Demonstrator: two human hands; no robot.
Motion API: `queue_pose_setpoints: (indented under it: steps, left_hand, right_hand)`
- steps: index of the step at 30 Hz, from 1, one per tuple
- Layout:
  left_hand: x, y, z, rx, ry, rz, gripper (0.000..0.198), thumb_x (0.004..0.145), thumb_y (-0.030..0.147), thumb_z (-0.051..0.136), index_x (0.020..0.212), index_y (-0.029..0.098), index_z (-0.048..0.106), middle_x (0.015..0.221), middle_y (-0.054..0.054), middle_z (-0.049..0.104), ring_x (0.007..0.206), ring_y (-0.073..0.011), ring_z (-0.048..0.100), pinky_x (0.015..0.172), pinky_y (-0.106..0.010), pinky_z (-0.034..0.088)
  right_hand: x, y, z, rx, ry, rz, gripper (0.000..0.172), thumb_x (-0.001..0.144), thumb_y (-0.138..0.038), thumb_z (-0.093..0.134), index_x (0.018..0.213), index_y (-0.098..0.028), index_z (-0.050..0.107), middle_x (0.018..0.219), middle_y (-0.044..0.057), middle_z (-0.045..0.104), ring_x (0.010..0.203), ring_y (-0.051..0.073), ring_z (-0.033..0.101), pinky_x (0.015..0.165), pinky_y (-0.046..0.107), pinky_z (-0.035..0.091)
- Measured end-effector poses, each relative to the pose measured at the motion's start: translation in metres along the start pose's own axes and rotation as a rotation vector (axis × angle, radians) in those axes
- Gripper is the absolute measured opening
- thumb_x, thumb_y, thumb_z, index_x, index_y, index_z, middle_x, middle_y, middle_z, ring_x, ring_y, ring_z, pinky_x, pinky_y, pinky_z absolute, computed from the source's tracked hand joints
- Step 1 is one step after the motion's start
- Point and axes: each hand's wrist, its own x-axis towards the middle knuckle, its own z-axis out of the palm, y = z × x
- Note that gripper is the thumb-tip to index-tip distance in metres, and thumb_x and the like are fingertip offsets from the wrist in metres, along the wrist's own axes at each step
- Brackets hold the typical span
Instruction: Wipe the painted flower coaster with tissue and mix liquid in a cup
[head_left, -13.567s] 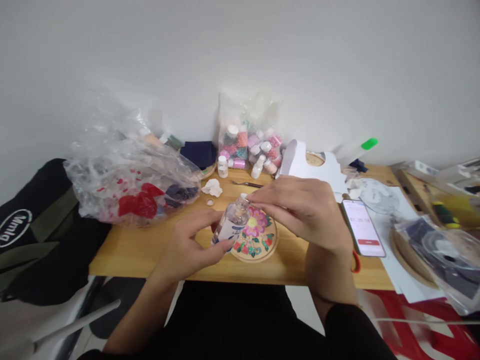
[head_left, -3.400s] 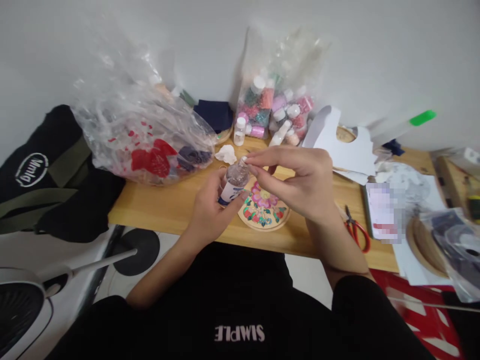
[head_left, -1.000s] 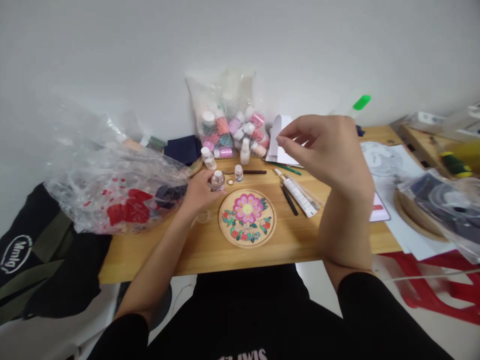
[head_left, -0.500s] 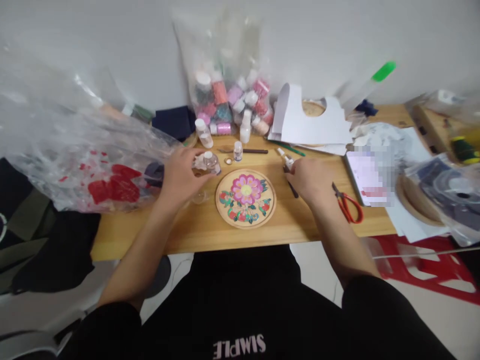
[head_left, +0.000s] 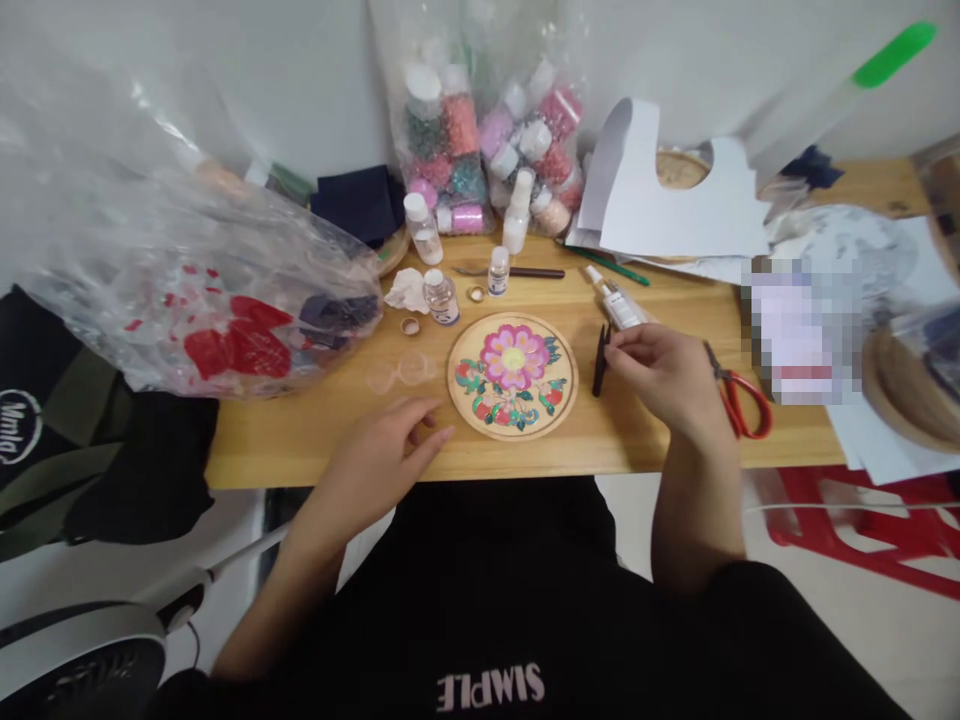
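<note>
My right hand pinches a pair of black tweezers at the right of a round wooden plaque. A pink flower with green leaves and red fruit decorates the plaque. At the plaque's lower left, my left hand holds nothing, its fingers loosely stretched and apart. Two small clear dishes lie beyond the left hand. Behind them stand a clear glass bottle and a smaller white-capped vial. A clear bottle with a nozzle lies just past the tweezers.
Red-handled pliers and a phone lie to the right. Bags of coloured jars stand against the wall. A plastic bag with red pieces covers the left side. A dark-handled tool and a green pencil lie behind.
My left hand has moved from beside the glass bottle toward the table's front edge. My right hand has drawn back slightly with the tweezers, now raised more upright. The view has tilted and shifted.
</note>
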Motion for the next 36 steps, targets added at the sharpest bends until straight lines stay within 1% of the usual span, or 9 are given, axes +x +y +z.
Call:
queue_pose_setpoints:
  steps: [5,9,13,16,19,23,28,33,36]
  left_hand:
    - [0.006,-0.008,0.019,-0.051,-0.059,-0.205,0.052,0.087,0.045,0.054,0.129,0.015,0.061,0.081,-0.004,0.071,0.066,-0.0207,0.063,0.062,-0.034,0.047]
    - [0.01,-0.002,0.023,-0.04,-0.102,-0.275,0.06,0.087,0.044,0.051,0.138,0.013,0.054,0.082,-0.004,0.069,0.066,-0.0191,0.059,0.064,-0.033,0.045]
    - [0.014,0.0,0.027,-0.042,-0.087,-0.281,0.063,0.088,0.043,0.05,0.143,0.013,0.051,0.081,-0.004,0.067,0.066,-0.0196,0.057,0.064,-0.033,0.042]
    - [0.017,-0.001,0.03,-0.085,-0.047,-0.285,0.061,0.087,0.042,0.05,0.141,0.013,0.053,0.078,-0.003,0.066,0.065,-0.0191,0.055,0.062,-0.032,0.041]
    - [0.018,-0.002,0.033,-0.18,0.005,-0.282,0.056,0.087,0.039,0.05,0.136,0.013,0.058,0.076,-0.002,0.064,0.063,-0.0176,0.054,0.062,-0.031,0.043]
    - [0.017,0.0,0.038,-0.255,0.081,-0.261,0.052,0.086,0.036,0.053,0.132,0.013,0.062,0.085,-0.004,0.064,0.064,-0.0163,0.055,0.065,-0.032,0.047]
    - [0.015,0.004,0.045,-0.32,0.18,-0.258,0.047,0.084,0.037,0.058,0.124,0.015,0.068,0.096,-0.008,0.066,0.072,-0.0177,0.061,0.071,-0.035,0.053]
    - [0.015,0.005,0.05,-0.589,0.224,-0.359,0.048,0.079,0.038,0.068,0.121,0.015,0.07,0.094,-0.008,0.075,0.075,-0.0195,0.069,0.075,-0.036,0.056]
    - [0.016,0.007,0.049,-0.719,0.292,-0.435,0.051,0.069,0.036,0.078,0.114,0.014,0.072,0.089,-0.008,0.077,0.076,-0.0201,0.071,0.068,-0.032,0.057]
  right_hand:
    - [0.004,0.02,0.011,0.511,-0.012,0.056,0.016,0.072,-0.037,0.073,0.077,-0.022,0.07,0.066,0.001,0.069,0.059,0.016,0.062,0.056,0.028,0.051]
    - [0.003,0.022,0.025,0.576,0.022,0.058,0.03,0.075,-0.052,0.073,0.066,-0.024,0.067,0.065,0.0,0.068,0.056,0.014,0.059,0.056,0.028,0.052]
    - [-0.001,0.016,0.037,0.604,0.038,0.046,0.037,0.074,-0.061,0.072,0.069,-0.025,0.067,0.078,0.002,0.073,0.073,0.019,0.069,0.074,0.035,0.06]
    - [-0.005,0.012,0.041,0.637,0.034,0.055,0.039,0.071,-0.064,0.074,0.07,-0.026,0.066,0.084,0.003,0.075,0.079,0.022,0.072,0.081,0.041,0.062]
    - [-0.007,0.012,0.043,0.694,0.038,0.086,0.042,0.069,-0.067,0.073,0.071,-0.026,0.064,0.082,0.004,0.076,0.078,0.025,0.074,0.076,0.044,0.064]
    - [-0.008,0.016,0.045,0.761,0.071,0.129,0.043,0.07,-0.068,0.071,0.069,-0.027,0.058,0.075,0.004,0.076,0.082,0.029,0.076,0.067,0.046,0.065]
    - [-0.015,0.017,0.046,0.821,0.172,0.184,0.041,0.068,-0.065,0.074,0.068,-0.026,0.058,0.073,0.005,0.076,0.091,0.031,0.076,0.07,0.049,0.066]
    - [-0.023,0.014,0.047,0.819,0.227,0.206,0.039,0.071,-0.062,0.072,0.07,-0.025,0.06,0.076,0.007,0.077,0.098,0.032,0.075,0.071,0.048,0.066]
    - [-0.025,0.013,0.049,0.836,0.274,0.187,0.036,0.074,-0.06,0.07,0.07,-0.025,0.06,0.075,0.007,0.077,0.098,0.032,0.076,0.072,0.049,0.066]
